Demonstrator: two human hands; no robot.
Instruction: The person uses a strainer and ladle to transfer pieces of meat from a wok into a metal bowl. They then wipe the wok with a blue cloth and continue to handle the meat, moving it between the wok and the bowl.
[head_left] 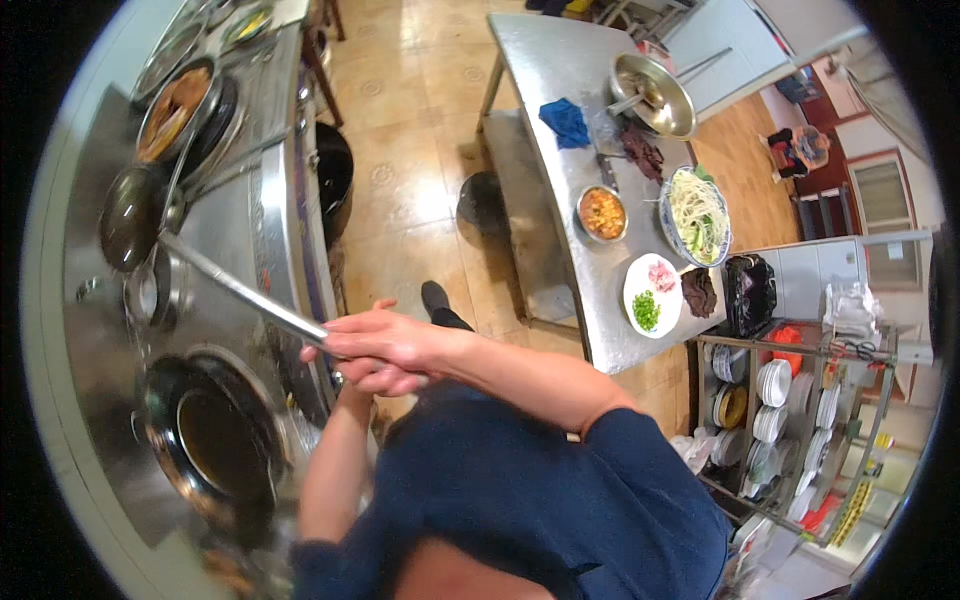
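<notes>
My right hand (385, 345) is closed around the long metal handle of a ladle (245, 288), which reaches left over the stove. At the handle's far end is a dark round bowl (133, 220). My left hand (356, 388) lies beneath the right one and is mostly hidden, so its grip cannot be made out. Nearer me on the stove sits a dark wok (160, 425) with dark liquid in its bottom. Farther off, a pan (153, 153) holds brown food, with another metal handle slanting beside it.
A steel table (545, 60) on the right bears a metal basin (680, 110), a bowl of white shreds (697, 215), a bowl of diced food (603, 213), a plate (638, 275) and a blue cloth (565, 124). A dish rack (765, 345) stands at right. Black bins stand on the floor.
</notes>
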